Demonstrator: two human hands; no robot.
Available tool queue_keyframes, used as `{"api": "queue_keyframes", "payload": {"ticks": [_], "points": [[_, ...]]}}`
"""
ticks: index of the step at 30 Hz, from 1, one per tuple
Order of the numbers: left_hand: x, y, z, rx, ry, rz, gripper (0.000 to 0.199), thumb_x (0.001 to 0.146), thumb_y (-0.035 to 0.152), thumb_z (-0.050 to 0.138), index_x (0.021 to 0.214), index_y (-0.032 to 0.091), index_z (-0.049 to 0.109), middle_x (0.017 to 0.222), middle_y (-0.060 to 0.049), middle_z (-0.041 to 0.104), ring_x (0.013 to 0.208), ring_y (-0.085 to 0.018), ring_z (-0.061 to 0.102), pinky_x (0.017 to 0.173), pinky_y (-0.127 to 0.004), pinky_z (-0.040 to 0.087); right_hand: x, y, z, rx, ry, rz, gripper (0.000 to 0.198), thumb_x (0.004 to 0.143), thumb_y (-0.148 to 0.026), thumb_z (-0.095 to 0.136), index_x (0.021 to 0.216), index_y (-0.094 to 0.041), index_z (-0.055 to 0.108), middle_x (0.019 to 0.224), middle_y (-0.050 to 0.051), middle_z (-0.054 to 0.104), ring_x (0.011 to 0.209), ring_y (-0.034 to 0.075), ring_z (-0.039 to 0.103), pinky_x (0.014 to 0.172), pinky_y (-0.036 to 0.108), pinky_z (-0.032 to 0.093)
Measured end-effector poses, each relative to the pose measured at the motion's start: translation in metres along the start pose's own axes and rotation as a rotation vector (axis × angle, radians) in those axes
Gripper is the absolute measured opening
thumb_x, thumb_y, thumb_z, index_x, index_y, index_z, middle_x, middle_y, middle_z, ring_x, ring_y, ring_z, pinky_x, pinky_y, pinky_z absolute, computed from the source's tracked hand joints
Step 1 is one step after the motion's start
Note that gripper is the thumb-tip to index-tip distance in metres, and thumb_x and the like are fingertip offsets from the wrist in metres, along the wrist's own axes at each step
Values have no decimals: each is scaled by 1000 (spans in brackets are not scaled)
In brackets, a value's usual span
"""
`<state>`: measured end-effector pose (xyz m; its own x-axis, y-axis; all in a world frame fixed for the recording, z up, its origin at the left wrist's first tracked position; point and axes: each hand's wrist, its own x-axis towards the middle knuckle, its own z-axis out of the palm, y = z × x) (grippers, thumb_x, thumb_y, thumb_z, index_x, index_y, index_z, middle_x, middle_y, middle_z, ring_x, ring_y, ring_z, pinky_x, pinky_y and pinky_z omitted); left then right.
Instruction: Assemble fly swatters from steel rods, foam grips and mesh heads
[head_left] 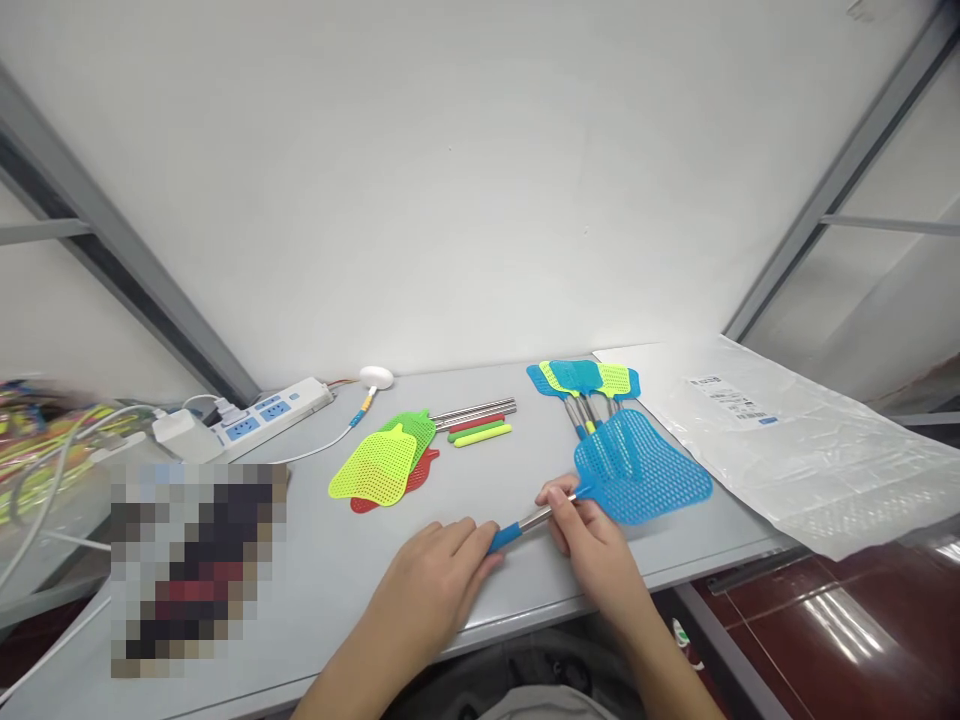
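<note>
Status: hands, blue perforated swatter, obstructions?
Left hand gripping blue tubular handle, right hand on silver metal shaft. Blue perforated fly swatter in both hands. Blue-and-yellow swatter pile partly behind it.

Blue swatter (643, 472): perf. plastic head, semi-matt; its rod (535, 519) polished metal, v. shiny; blue grip (505, 537) smooth, plastic-looking. Loose tubes (480, 409): bright metal w/ streaky reflections. Yellow head (373, 467), green head (421, 428) & red head (365, 505): thin perf. plastic, approx. matt. Coloured sticks (484, 435): smooth, plastic-looking. Counter (315, 570): smooth, low gloss. Packaging (847, 460): wrinkled plastic film, glossy, w/ paper-like label (731, 402). Power strip (304, 400): smooth white plastic. Wall (450, 200): matt, mostly smooth. Floor (787, 620): glossy tile, strong glare.
</note>
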<state>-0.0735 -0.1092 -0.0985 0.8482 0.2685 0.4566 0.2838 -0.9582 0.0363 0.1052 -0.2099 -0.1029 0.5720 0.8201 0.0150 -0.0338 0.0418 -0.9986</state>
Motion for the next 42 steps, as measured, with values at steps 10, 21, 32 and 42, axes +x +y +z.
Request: {"api": "queue_keyframes", "payload": {"ticks": [10, 21, 32, 42], "points": [[-1, -3, -3, 39, -20, -87, 18, 97, 25, 43, 105, 20, 57, 77, -2, 60, 63, -18, 49, 60, -31, 38, 4, 5, -4, 203, 82, -57, 26, 86, -47, 63, 86, -21, 61, 54, -7, 38, 49, 10, 33, 50, 25, 28], [14, 11, -9, 245, 84, 5, 15, 96, 24, 47, 103, 18, 59, 70, -1, 58, 64, -17, 52, 72, -35, 36, 4, 9, 5, 313, 3, -28, 24, 81, -42, 71, 86, -19, 65, 60, -3, 54, 62, 14, 50, 65, 28, 40], [82, 21, -55, 112, -275, -126, 18, 89, 12, 44, 80, 24, 54, 64, 2, 60, 54, -17, 56, 58, -29, 34, 11, -15, 29, 534, 3, -42, 22, 80, -39, 72, 84, -21, 61, 61, -4, 50, 61, 13, 47, 63, 29, 42], [21, -23, -72, 150, 5, -194, 30, 96, 44, 43, 82, 28, 64, 72, 2, 67, 69, -19, 61, 82, -40, 40, 18, -30, -5, 585, 112, -99, 16, 78, -32, 76, 84, -22, 64, 71, -3, 52, 58, 10, 46, 58, 28, 44]]}}
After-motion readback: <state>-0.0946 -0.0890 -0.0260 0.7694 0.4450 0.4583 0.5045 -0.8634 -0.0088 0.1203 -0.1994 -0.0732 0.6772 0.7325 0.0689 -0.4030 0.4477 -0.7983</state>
